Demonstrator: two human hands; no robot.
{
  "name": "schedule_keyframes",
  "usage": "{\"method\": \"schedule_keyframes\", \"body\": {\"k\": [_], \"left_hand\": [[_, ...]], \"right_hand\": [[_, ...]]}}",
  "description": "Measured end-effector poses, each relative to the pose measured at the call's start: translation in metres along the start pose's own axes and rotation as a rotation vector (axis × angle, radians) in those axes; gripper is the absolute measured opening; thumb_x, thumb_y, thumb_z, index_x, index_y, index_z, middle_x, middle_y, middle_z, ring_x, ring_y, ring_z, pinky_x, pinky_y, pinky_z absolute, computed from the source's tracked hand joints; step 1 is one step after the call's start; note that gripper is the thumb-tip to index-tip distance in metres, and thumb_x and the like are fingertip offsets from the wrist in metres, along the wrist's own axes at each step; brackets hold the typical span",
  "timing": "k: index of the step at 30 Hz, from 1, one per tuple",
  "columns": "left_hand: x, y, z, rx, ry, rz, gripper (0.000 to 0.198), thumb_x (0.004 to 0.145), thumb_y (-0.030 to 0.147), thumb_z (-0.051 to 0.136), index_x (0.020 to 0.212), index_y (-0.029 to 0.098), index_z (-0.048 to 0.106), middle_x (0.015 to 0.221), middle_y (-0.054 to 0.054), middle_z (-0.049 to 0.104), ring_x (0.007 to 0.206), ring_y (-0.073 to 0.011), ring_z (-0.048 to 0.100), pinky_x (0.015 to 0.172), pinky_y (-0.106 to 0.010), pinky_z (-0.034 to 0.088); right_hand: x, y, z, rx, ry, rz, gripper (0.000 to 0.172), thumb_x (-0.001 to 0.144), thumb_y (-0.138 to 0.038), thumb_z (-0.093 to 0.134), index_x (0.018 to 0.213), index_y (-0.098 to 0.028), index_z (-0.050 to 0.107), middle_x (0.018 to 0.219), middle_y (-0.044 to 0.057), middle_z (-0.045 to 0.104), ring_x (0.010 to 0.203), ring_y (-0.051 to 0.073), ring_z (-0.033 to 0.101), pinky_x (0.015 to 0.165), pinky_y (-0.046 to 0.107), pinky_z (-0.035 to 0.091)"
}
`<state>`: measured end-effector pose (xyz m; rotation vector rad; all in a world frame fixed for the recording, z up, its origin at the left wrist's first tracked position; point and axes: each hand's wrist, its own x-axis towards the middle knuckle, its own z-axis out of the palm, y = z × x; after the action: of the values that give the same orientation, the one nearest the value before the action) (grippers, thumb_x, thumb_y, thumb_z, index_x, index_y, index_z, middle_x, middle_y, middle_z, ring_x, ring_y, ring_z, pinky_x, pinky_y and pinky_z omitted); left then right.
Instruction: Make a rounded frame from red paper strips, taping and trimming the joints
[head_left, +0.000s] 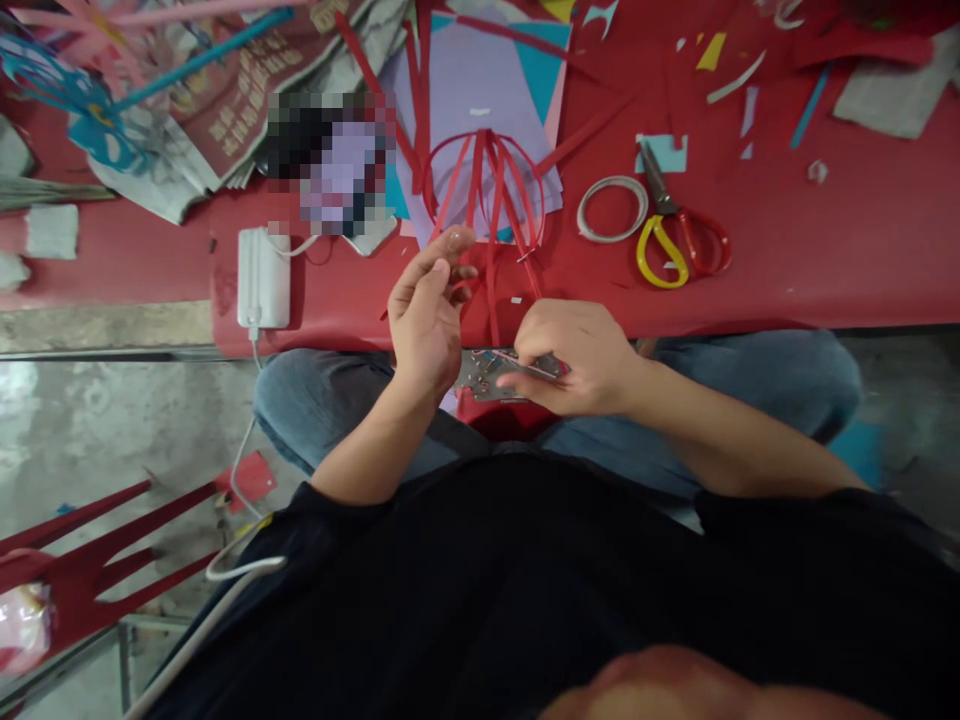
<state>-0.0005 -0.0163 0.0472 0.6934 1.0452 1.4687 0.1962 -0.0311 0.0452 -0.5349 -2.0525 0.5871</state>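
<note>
Clenched in right hand [577, 355]: metal stapler [482, 374], long axis level, nose pointing left, just off near edge of red table [825, 250]. Pinched by left hand [426, 315]: red paper strips [493, 215] crossing that edge.

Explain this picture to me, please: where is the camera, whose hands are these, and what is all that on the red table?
There is no machine here. A person works with two bare hands, and the one camera sits on their head, looking forward and down. That is why their dark shirt fills the bottom and the arms reach up into the picture.

The left hand pinches the lower ends of red paper strips, which loop into a lantern-like shape over a purple sheet. The right hand grips a small metal tool, perhaps a stapler.

On the red table lie scissors with one yellow and one red handle, a white ring, a white charger-like box and newspapers.
</note>
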Motion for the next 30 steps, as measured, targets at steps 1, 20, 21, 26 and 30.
{"method": "schedule_keyframes", "body": {"k": [1, 20, 21, 26, 30], "left_hand": [[0.000, -0.001, 0.001, 0.005, -0.002, -0.012, 0.024, 0.100, 0.041, 0.077, 0.118, 0.028, 0.085, 0.134, -0.005, 0.084, 0.098, -0.0135, 0.073, 0.085, -0.027, 0.055], [0.006, -0.015, -0.009, 0.012, -0.178, -0.048, 0.024, 0.094, 0.038, 0.082, 0.116, 0.031, 0.089, 0.129, -0.003, 0.089, 0.098, -0.0150, 0.078, 0.087, -0.030, 0.059], [0.005, -0.016, -0.009, 0.008, -0.185, -0.050, 0.023, 0.094, 0.038, 0.082, 0.116, 0.031, 0.089, 0.127, -0.002, 0.089, 0.097, -0.0145, 0.078, 0.087, -0.030, 0.060], [-0.001, -0.021, -0.006, 0.013, -0.232, -0.053, 0.022, 0.095, 0.037, 0.083, 0.116, 0.033, 0.090, 0.127, -0.001, 0.089, 0.096, -0.0134, 0.077, 0.090, -0.030, 0.062], [-0.009, -0.020, -0.006, -0.035, -0.419, -0.085, 0.040, 0.093, 0.040, 0.079, 0.132, 0.033, 0.086, 0.152, -0.002, 0.081, 0.117, -0.0211, 0.078, 0.098, -0.038, 0.066]], "right_hand": [[0.000, 0.000, 0.000, 0.012, -0.003, 0.010, 0.021, 0.100, -0.025, 0.079, 0.098, -0.027, 0.058, 0.083, -0.004, 0.069, 0.075, 0.016, 0.065, 0.070, 0.032, 0.049], [0.002, -0.002, -0.001, 0.139, 0.125, 0.248, 0.022, 0.095, -0.020, 0.075, 0.113, -0.029, 0.065, 0.104, -0.001, 0.079, 0.095, 0.021, 0.079, 0.091, 0.040, 0.061], [0.003, -0.002, -0.002, 0.081, 0.148, 0.259, 0.015, 0.098, -0.023, 0.076, 0.109, -0.029, 0.067, 0.099, -0.002, 0.079, 0.090, 0.019, 0.078, 0.087, 0.039, 0.060], [0.004, 0.004, -0.004, -0.244, 0.213, 0.268, 0.013, 0.108, -0.034, 0.069, 0.098, -0.027, 0.069, 0.086, -0.001, 0.076, 0.075, 0.018, 0.070, 0.076, 0.039, 0.053], [-0.004, 0.013, -0.006, -0.524, 0.195, 0.166, 0.011, 0.110, -0.036, 0.069, 0.106, -0.028, 0.074, 0.092, 0.003, 0.079, 0.079, 0.021, 0.070, 0.077, 0.043, 0.049]]}}
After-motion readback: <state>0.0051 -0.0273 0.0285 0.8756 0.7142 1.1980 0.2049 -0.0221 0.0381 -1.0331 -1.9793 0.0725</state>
